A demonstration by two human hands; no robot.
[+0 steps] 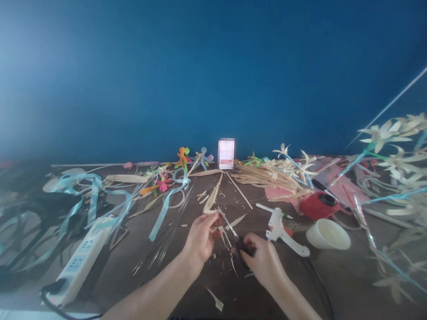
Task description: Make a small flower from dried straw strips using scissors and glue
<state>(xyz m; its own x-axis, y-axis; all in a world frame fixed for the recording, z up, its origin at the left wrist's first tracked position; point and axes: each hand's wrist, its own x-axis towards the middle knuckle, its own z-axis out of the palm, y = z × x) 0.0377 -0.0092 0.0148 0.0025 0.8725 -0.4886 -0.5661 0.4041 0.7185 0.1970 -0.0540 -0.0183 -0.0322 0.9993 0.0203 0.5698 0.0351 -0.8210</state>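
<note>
Over the middle of the dark table, my left hand [201, 237] pinches a pale strip of dried husk or leaf [214, 198] between thumb and fingers. My right hand [260, 259] is closed around the black handles of a pair of scissors [234, 230]. The scissor blades point up and left, their tips close beside the strip at my left fingertips. Whether the blades touch the strip, I cannot tell. Thin pale offcuts [234, 264] lie scattered below and between my hands. One larger scrap [215, 299] rests near the table's front edge.
To the right are a white glue gun [277, 229], a white cup [328, 234] and a red object [317, 205]. Husk strips [269, 176] pile behind; pale flowers [386, 134] stand far right. On the left lie wires [164, 233], blue ribbon [161, 214] and a power strip [82, 258].
</note>
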